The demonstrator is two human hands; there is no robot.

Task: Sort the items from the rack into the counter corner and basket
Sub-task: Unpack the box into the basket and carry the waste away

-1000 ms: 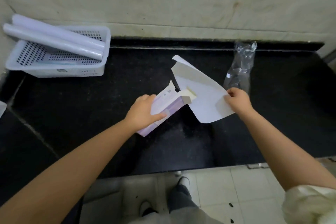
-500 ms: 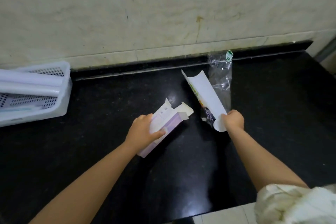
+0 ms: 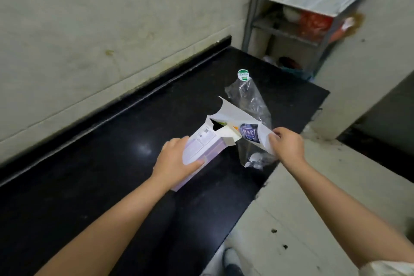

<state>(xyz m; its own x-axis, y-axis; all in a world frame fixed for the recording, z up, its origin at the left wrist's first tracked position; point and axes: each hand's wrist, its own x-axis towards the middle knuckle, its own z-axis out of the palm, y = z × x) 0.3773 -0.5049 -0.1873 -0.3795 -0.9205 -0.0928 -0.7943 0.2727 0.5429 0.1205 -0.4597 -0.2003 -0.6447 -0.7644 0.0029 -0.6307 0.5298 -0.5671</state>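
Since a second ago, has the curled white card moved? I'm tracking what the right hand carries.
Yes. The curled white card in the right hand has shifted right, onto the clear plastic bag lying on the counter.

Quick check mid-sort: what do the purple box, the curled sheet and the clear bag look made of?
Purple box: thin matte cardboard, judging by its creased open flaps. Curled sheet: stiff coated paper or card, white on one side, printed on the other; it holds its curl. Clear bag: thin glossy plastic film, crinkled and see-through, with a green sticker at its top.
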